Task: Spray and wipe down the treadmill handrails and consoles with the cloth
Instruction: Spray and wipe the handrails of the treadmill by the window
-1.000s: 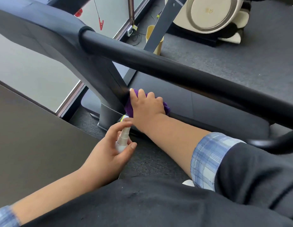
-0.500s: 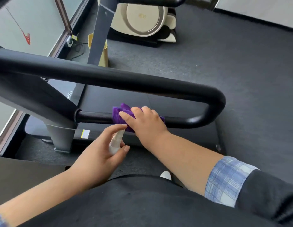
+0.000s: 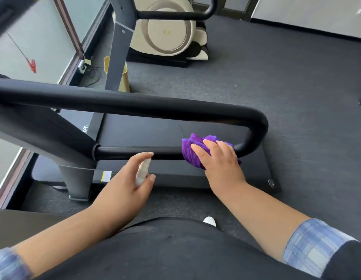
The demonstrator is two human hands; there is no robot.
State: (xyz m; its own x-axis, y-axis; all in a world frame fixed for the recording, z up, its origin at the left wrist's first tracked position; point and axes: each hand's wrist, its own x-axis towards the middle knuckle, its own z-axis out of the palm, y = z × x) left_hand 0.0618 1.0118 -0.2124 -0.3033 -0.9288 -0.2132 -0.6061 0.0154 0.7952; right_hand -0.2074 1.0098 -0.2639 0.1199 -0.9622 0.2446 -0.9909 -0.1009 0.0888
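so the purple cloth (image 3: pixel 192 152) sits bunched on the lower handrail (image 3: pixel 135 151) near its bend, right hand (image 3: pixel 220 160) pressing it flat-fingered to rub; left hand (image 3: pixel 127 182) grips the spray bottle (image 3: pixel 142 171) beside it, seemingly ready to respray

Your right hand (image 3: pixel 220 160) presses the purple cloth (image 3: pixel 192 151) onto the lower rail (image 3: pixel 135 151) of the treadmill handrail (image 3: pixel 135 106), near its curved end. Your left hand (image 3: pixel 125 186) holds a small white spray bottle (image 3: pixel 142 171) just beside that rail, thumb and forefinger around its top. Behind, a cream machine (image 3: pixel 167 31) stands on the grey carpet (image 3: pixel 296 87).
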